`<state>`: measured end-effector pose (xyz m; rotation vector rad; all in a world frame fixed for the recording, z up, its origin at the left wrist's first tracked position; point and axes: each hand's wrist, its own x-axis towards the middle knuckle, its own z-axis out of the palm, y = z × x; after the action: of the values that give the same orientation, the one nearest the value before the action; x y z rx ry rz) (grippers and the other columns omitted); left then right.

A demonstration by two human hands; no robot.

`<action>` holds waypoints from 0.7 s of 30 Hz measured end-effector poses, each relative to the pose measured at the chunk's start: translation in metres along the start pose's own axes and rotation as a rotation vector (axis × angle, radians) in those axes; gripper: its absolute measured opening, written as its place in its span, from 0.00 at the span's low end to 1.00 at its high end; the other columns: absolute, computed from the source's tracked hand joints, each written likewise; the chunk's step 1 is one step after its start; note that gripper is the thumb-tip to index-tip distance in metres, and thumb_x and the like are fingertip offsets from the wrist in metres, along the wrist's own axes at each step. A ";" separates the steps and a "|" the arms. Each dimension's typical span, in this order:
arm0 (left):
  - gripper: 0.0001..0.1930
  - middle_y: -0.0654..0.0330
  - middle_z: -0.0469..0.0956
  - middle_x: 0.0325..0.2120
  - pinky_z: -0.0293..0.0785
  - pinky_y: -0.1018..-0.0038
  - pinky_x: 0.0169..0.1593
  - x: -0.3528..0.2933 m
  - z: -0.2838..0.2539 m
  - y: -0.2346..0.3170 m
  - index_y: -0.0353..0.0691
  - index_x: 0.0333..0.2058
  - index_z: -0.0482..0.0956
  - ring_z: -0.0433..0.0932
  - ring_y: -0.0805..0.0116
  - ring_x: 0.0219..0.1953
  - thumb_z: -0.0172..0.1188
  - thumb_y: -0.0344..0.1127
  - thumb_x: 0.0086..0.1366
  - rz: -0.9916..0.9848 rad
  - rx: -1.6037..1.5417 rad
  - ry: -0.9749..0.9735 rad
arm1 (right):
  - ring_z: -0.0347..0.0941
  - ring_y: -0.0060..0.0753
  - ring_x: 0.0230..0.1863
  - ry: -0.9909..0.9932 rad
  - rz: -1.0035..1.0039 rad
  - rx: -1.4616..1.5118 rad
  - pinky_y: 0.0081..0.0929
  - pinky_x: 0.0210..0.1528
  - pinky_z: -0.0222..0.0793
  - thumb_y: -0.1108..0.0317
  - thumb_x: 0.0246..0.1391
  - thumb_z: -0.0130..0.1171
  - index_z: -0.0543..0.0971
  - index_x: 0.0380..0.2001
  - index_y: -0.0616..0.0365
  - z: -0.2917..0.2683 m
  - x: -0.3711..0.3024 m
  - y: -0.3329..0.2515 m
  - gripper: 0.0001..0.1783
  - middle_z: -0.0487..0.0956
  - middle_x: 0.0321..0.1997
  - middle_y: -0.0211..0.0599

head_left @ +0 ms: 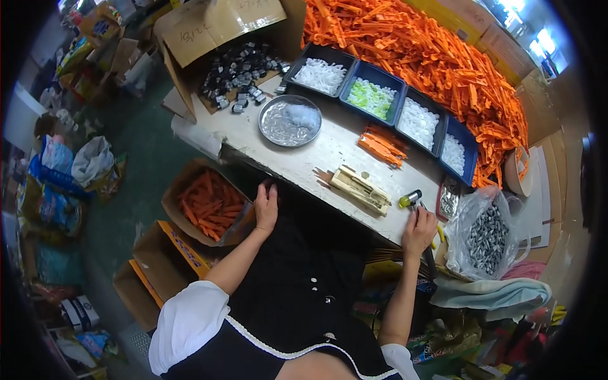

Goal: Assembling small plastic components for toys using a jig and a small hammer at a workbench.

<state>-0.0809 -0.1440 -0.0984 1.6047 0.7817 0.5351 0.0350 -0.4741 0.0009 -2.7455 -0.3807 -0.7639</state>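
Observation:
My right hand (418, 232) is closed around the handle of a small mallet (410, 198) at the table's front edge. Its head has a yellow-green face and a dark end, and it rests on or just above the tabletop. Left of it lies a cream-coloured block-like fixture (360, 190) with a lengthwise channel. My left hand (266, 206) is by the table edge, beside a carton of orange plastic parts (211, 206). Its fingers are extended, with nothing seen in them. A few long orange pieces (382, 145) lie behind the fixture.
A large orange heap (424, 57) fills the back. Before it stand trays (372, 88) of small white and green pieces. A round metal dish (290, 120) and a carton of black-and-silver parts (244, 69) are at left; a clear bag of grey metal parts (486, 237) is at right.

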 end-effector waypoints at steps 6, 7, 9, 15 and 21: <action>0.11 0.68 0.67 0.22 0.55 0.88 0.19 0.019 -0.034 0.051 0.36 0.44 0.69 0.58 0.86 0.15 0.47 0.32 0.65 0.328 -0.170 0.140 | 0.66 0.44 0.40 -0.006 0.006 0.027 0.38 0.42 0.59 0.69 0.48 0.54 0.74 0.37 0.59 -0.001 -0.001 -0.001 0.12 0.71 0.36 0.40; 0.10 0.68 0.67 0.22 0.55 0.89 0.19 0.030 -0.040 0.057 0.36 0.43 0.71 0.58 0.87 0.16 0.48 0.32 0.64 0.443 -0.092 0.198 | 0.66 0.44 0.40 0.003 0.010 0.020 0.37 0.42 0.59 0.69 0.48 0.54 0.74 0.38 0.59 -0.002 0.000 -0.001 0.12 0.71 0.36 0.41; 0.07 0.58 0.69 0.24 0.65 0.78 0.29 0.053 -0.052 0.085 0.34 0.35 0.75 0.67 0.70 0.22 0.52 0.29 0.60 0.551 0.123 0.276 | 0.66 0.45 0.40 0.010 0.029 0.028 0.37 0.41 0.59 0.68 0.48 0.54 0.74 0.38 0.60 -0.006 -0.001 0.001 0.12 0.71 0.36 0.41; 0.08 0.59 0.70 0.31 0.67 0.77 0.30 0.149 -0.066 0.114 0.35 0.36 0.75 0.69 0.69 0.22 0.54 0.28 0.56 0.644 0.389 0.298 | 0.64 0.45 0.43 0.052 0.162 0.081 0.39 0.44 0.57 0.71 0.46 0.55 0.73 0.41 0.58 0.002 0.022 -0.006 0.15 0.69 0.38 0.42; 0.12 0.60 0.71 0.38 0.69 0.66 0.40 0.186 -0.060 0.095 0.41 0.38 0.74 0.71 0.58 0.38 0.58 0.29 0.51 0.805 0.824 0.244 | 0.67 0.43 0.43 0.144 -0.090 0.285 0.34 0.44 0.61 0.75 0.45 0.56 0.74 0.40 0.60 0.015 0.105 -0.077 0.15 0.70 0.39 0.43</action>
<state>0.0177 0.0279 -0.0102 2.6816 0.5195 1.0829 0.1047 -0.3789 0.0584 -2.4065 -0.5403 -0.8515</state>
